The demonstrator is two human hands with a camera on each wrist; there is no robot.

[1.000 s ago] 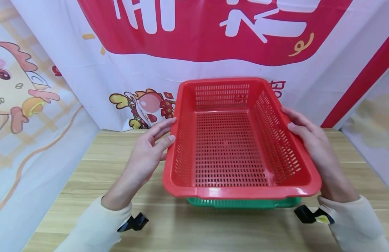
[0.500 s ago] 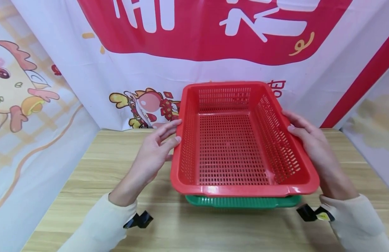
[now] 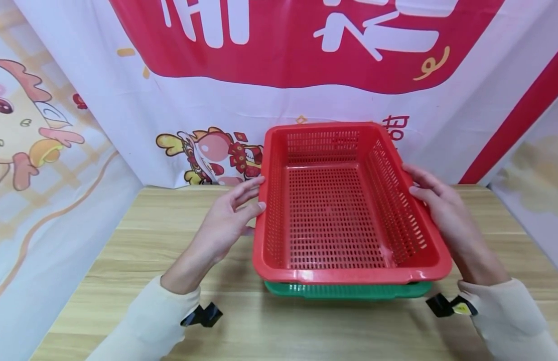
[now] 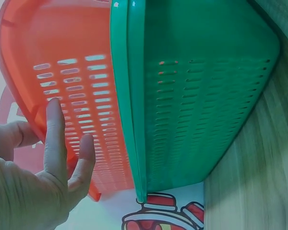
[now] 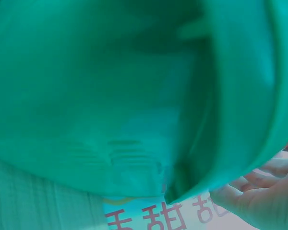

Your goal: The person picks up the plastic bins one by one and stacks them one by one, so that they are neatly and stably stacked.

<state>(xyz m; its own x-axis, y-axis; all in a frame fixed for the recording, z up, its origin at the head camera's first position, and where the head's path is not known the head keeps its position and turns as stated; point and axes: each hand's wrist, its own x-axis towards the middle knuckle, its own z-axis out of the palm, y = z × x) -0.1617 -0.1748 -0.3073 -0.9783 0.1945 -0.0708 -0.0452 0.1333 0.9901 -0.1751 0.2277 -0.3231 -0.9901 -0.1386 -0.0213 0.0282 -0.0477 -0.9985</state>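
Observation:
A red slotted plastic basket [image 3: 351,275] sits over a green basket [image 3: 346,291], whose front rim shows beneath it in the head view. My left hand [image 3: 225,220] holds the red basket's left rim, thumb near the top; in the left wrist view two of its fingers lie spread along the slotted outer wall. Opposite, my right hand [image 3: 443,215] grips the right rim, thumb on top. The left wrist view shows the red wall going down behind the doubled rim of the green basket [image 4: 197,124]. Green plastic [image 5: 62,96] fills most of the blurred right wrist view.
The baskets stand on a wood-grain table [image 3: 170,265]. Close behind them hangs a printed white and red cloth [image 3: 206,95]. Another printed cloth [image 3: 39,210] covers the left side. Black wrist mounts [image 3: 202,315] sit at both cuffs.
The red basket has come down lower over the green one, its left side shifting to the right. My left hand has moved right with it; my right hand has moved slightly.

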